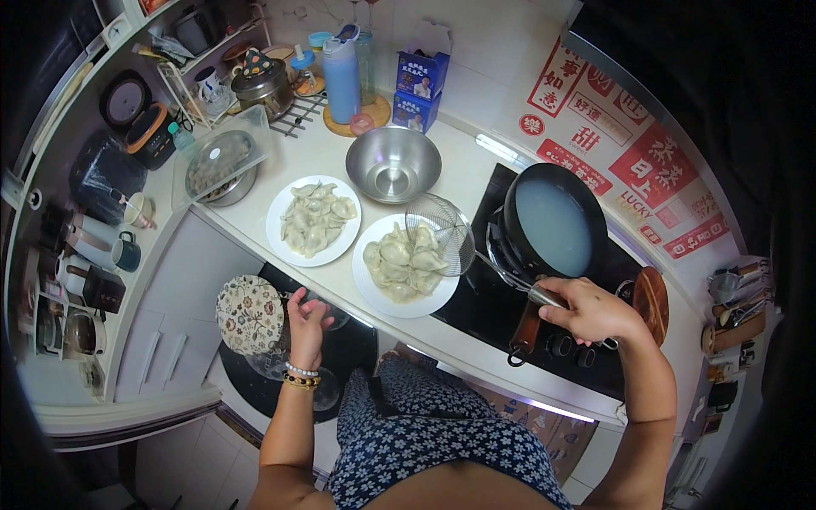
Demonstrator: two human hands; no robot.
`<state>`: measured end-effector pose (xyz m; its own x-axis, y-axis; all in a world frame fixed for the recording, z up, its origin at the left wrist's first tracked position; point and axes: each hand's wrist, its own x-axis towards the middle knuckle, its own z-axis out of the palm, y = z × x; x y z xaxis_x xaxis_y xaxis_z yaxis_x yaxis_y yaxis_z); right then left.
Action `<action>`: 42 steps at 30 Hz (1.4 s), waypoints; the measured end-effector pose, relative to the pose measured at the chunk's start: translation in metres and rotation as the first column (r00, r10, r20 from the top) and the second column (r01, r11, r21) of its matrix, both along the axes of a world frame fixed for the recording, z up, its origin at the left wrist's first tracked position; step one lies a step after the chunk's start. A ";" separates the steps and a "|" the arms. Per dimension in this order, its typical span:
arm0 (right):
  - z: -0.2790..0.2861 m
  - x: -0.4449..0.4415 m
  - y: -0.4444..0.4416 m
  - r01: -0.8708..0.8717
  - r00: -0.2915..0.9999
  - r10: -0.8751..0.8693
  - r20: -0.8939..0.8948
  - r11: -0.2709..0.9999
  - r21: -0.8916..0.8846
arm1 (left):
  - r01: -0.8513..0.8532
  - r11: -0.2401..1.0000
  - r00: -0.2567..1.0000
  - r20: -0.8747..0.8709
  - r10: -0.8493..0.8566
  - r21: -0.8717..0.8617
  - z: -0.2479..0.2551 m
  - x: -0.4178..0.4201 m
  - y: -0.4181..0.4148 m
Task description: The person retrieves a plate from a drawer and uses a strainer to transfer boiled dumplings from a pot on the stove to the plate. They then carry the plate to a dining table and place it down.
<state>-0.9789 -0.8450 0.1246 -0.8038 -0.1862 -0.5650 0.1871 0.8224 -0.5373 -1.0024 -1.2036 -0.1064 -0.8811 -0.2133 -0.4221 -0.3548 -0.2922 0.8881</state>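
My right hand point(583, 309) grips the metal handle of a wire-mesh skimmer point(440, 233), whose basket hangs over the right edge of a white plate point(364, 290) of boiled dumplings point(398, 261). Whether the mesh touches the dumplings I cannot tell. Beyond that hand, a black wok point(602, 245) with cloudy liquid point(551, 223) sits on the cooktop. My left hand point(307, 325), fingers apart and holding nothing, hovers in front of the counter edge, beside a floral-covered round stool seat point(252, 314). A second plate point(275, 236) of dumplings point(315, 220) lies to the left.
A steel mixing bowl point(393, 162) stands behind the plates. Farther left, a clear plastic lid point(255, 137) leans over a metal bowl point(239, 191). A blue bottle point(342, 83) and blue boxes point(417, 92) stand by the wall. The wok's wooden handle point(527, 328) juts toward the front edge.
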 end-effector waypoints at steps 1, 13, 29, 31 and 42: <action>-0.001 0.002 0.002 -0.024 0.999 0.024 -0.047 1.000 0.010 | 0.003 1.000 1.000 -0.002 -0.003 0.006 -0.001 -0.001 0.000; -0.013 0.006 0.038 0.375 0.911 -0.272 0.309 0.858 -0.351 | 0.035 0.999 0.999 -0.015 -0.035 -0.021 -0.012 -0.005 0.008; 0.012 0.097 0.096 0.579 0.694 -0.714 -0.088 0.627 -0.521 | 0.380 0.818 0.877 0.113 -0.468 0.432 -0.033 -0.012 0.026; 0.005 0.096 0.104 0.639 0.698 -0.690 -0.193 0.721 -0.268 | 0.457 0.749 0.834 0.061 -0.548 0.480 -0.043 -0.021 0.030; -0.059 0.074 0.155 0.731 0.609 -0.753 0.250 0.409 -0.547 | 0.505 0.559 0.763 -0.037 -0.645 0.658 -0.065 -0.049 0.046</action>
